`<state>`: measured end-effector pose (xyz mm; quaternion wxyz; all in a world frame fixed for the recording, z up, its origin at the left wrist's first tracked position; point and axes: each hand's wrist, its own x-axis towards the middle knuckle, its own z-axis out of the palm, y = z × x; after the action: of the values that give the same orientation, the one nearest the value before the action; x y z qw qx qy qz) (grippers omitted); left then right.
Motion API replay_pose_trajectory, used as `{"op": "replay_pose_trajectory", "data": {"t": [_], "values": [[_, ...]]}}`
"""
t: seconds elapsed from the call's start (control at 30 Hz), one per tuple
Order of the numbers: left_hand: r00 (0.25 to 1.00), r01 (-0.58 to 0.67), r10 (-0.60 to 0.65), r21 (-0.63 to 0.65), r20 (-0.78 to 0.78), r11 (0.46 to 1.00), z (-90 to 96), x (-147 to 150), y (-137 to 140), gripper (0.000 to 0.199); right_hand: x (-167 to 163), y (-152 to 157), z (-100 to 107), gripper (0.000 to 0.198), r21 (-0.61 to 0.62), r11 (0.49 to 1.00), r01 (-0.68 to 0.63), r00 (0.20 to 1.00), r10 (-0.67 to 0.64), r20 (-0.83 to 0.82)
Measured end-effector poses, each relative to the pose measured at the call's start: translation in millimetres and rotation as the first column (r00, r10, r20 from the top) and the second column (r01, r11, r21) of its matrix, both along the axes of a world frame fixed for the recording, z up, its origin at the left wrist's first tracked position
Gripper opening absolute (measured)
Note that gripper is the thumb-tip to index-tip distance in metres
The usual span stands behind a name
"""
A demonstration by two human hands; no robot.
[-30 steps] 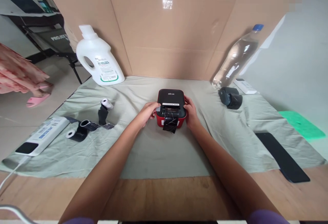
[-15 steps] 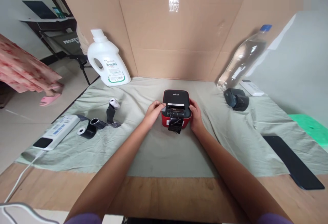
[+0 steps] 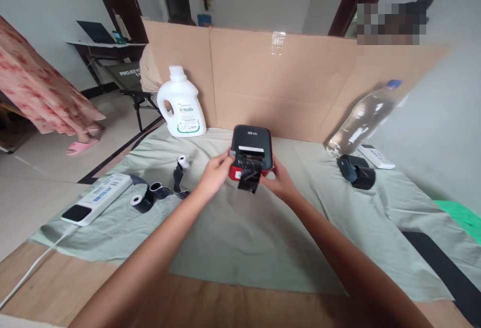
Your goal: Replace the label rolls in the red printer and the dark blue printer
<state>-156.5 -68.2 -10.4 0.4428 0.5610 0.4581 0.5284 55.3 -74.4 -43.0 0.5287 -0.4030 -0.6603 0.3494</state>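
Note:
Between my two hands is a small red and black label printer point(image 3: 252, 140), tilted and apparently raised a little off the cloth. From its front slot hangs a crinkled, shiny black strip point(image 3: 249, 175). My left hand point(image 3: 217, 170) grips the printer's left side, thumb near the top edge. The fingers of my right hand point(image 3: 278, 180) are wrapped round its lower right corner, partly hidden behind it. Left of the printer lie small black rolls point(image 3: 142, 202), a dark curled strip point(image 3: 178, 175) and a white-cored roll point(image 3: 183, 162).
A white power strip point(image 3: 98, 199) with its cable lies at left. A white detergent jug point(image 3: 184, 105) and a leaning clear bottle point(image 3: 363, 117) stand before the cardboard screen point(image 3: 255, 82). At right are a dark roll device point(image 3: 356, 172), a white device point(image 3: 377, 156) and a black slab point(image 3: 443, 263).
Both hands have lifted and tilted the printer, moving it slightly left. My right hand has shifted to its lower right corner. The head view has tipped upward.

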Motion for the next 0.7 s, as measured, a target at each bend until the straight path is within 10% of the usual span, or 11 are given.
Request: {"op": "replay_pose_trajectory", "data": {"t": [0.17, 0.33, 0.7], "values": [[0.95, -0.309, 0.31, -0.021, 0.034, 0.951, 25.3, -83, 75, 0.028, -102, 84, 16, 0.074, 0.076, 0.997, -0.014, 1.0, 0.016, -0.022], [0.921, -0.385, 0.388, -0.091, 0.026, 0.918, 6.4, -151, 115, 0.022, -180, 138, -4, 0.07, 0.095, 0.99, -0.101, 0.995, 0.101, 0.004], [0.911, -0.392, 0.413, -0.283, 0.018, 0.876, -39.3, -190, 137, 0.016, -216, 164, -44, 0.051, 0.011, 0.993, -0.122, 0.987, 0.12, 0.11]]}}
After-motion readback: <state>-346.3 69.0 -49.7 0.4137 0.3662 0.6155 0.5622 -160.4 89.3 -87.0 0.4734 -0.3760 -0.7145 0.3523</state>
